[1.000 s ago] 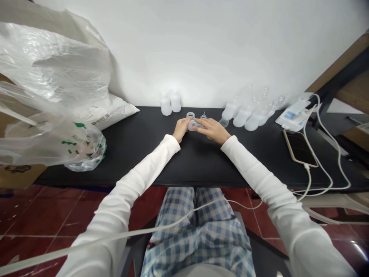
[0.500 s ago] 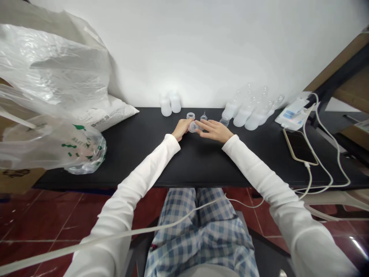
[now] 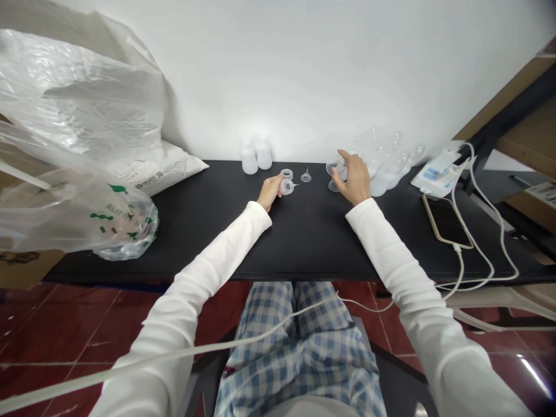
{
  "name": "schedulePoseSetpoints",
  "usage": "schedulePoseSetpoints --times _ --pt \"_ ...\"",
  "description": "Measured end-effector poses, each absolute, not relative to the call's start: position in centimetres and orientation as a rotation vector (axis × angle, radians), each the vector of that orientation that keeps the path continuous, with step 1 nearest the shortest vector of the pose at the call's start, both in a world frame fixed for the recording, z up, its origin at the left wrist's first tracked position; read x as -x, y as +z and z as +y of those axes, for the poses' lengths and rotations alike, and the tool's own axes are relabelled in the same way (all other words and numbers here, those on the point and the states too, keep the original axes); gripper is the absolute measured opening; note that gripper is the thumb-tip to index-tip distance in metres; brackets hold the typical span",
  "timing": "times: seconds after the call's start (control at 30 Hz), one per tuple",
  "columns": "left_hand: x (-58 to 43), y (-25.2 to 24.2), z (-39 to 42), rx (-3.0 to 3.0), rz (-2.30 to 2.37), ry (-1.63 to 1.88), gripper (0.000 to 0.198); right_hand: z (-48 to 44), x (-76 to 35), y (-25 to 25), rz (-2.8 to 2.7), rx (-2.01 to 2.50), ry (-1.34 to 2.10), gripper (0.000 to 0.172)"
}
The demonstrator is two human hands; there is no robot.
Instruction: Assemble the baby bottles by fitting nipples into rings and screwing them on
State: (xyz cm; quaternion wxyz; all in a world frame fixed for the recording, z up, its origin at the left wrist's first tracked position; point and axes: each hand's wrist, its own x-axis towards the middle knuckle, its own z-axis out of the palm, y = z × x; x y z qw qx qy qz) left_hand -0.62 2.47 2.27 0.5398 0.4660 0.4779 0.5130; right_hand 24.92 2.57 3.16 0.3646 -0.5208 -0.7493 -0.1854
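Note:
My left hand (image 3: 270, 191) is closed around a translucent bottle collar (image 3: 286, 186), with a thin clear tip poking out to its right. Just behind it lies another translucent ring (image 3: 286, 173). A small clear teat (image 3: 306, 175) with a pointed stem rests base-down on the black table. My right hand (image 3: 356, 178) is open, thumb and index finger apart, beside clear cup-shaped pieces (image 3: 333, 167); whether it touches them I cannot tell. Behind that hand, several frosted bottles with clear domed tops (image 3: 384, 174) stand grouped, partly hidden.
Two frosted bottles (image 3: 263, 154) stand against the wall. Large plastic bags (image 3: 125, 226) cover the table's left end. On the right lie a phone (image 3: 447, 221) on a charging cable, and a white and blue packet (image 3: 438, 172). A white cable (image 3: 217, 348) crosses over my lap.
My right hand has left the collar in my left hand and moved right, to the clear pieces by the bottles. The left hand stays put, its collar now showing a thin tip.

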Motion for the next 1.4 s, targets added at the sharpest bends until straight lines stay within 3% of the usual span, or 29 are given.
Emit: schedulePoseSetpoints --times 0.5,0.77,1.03,1.23,1.4 --pt "0.6 1.6 2.7 -1.148 1.132 1.219 0.042 3.5 -26.2 1.7 -1.982 1.658 -0.410 0.051" --pt "0.5 1.5 2.5 -1.207 1.109 1.232 0.046 2.1 -23.7 2.9 -1.885 1.399 -0.512 0.045" --pt "0.0 1.7 1.8 -1.352 1.029 1.165 0.042 0.8 -19.2 0.9 -2.369 1.086 -0.209 0.035" --pt "-0.3 1.2 1.6 -1.492 0.903 1.202 0.030 0.9 -19.4 0.5 -2.284 1.091 0.019 0.017" --pt "-0.4 0.9 1.5 -1.500 0.824 1.236 0.021 0.5 -19.2 0.5 -2.154 1.066 0.113 0.022"
